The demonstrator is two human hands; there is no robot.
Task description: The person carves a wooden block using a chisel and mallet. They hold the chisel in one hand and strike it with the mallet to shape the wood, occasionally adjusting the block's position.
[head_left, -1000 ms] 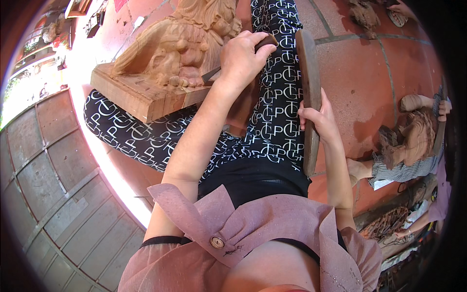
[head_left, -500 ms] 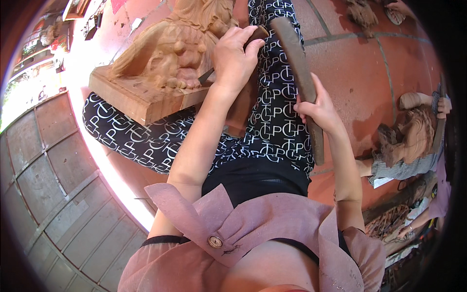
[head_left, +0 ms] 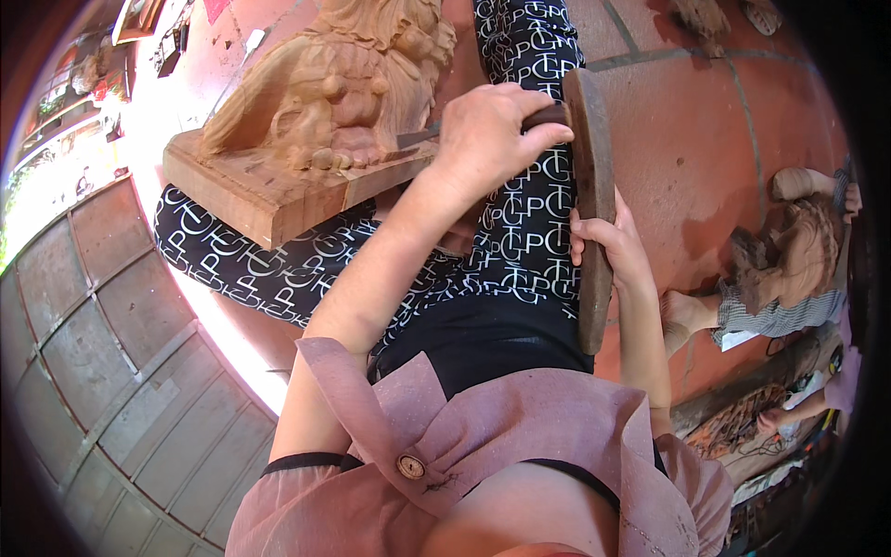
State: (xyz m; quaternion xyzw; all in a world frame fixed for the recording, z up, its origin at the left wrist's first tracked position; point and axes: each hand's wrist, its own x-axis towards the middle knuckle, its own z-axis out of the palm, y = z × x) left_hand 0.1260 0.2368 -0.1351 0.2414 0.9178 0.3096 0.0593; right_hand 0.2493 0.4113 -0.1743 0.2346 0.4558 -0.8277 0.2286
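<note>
Head view, looking down at a seated person's lap. At 11 o'clock a pale brown carved wooden animal figure on a thick square wooden base [head_left: 316, 121] rests tilted across legs in black trousers with a white letter pattern [head_left: 520, 232]. The left hand [head_left: 487, 139] sits near 12 o'clock, its grip clamped around the dark handle of a slim metal chisel [head_left: 418, 137]. The chisel's long axis runs roughly from 3 to 9 o'clock, its blade end touching the figure just above the base. The right hand [head_left: 608, 243], right of centre, has its grip closed around the middle of a long, flat, dark wooden mallet [head_left: 589, 204], held nearly upright from 12 to 6 o'clock. The mallet's upper end lies just beside the chisel handle's butt, at 3 o'clock from the left hand. Red tiled floor [head_left: 687, 158] lies beneath. At 3 o'clock another person [head_left: 789, 269] crouches.
</note>
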